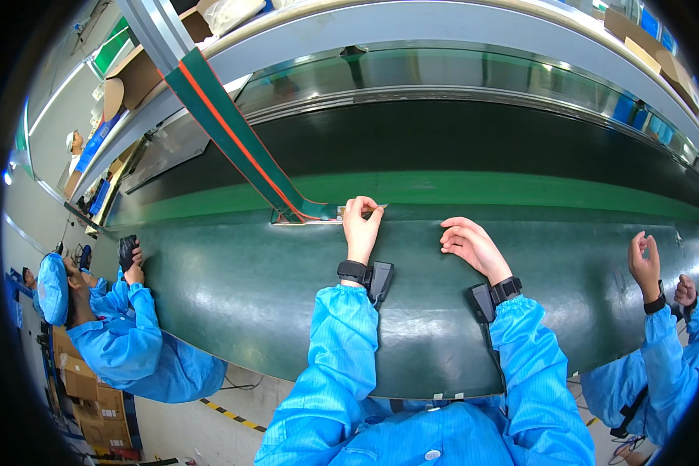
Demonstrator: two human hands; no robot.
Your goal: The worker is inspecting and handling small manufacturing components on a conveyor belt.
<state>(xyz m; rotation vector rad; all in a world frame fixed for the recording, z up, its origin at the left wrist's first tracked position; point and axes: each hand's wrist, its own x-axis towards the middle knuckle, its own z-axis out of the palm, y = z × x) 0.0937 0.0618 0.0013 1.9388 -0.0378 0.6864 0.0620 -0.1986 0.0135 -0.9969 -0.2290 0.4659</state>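
A thin flat strip (309,220) is pinched at its end between the fingers of the left hand (361,227), extending leftward from it across the green conveyor belt (241,279). The right hand (471,245) is held loosely curled and empty, just right of it.

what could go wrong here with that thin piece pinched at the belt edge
The left hand pinches only the end of the thin flat piece, so it may slip or bend. It lies right at the foot of the slanted green guide strip, where it might catch. The right hand hovers open over the green belt, giving no support.
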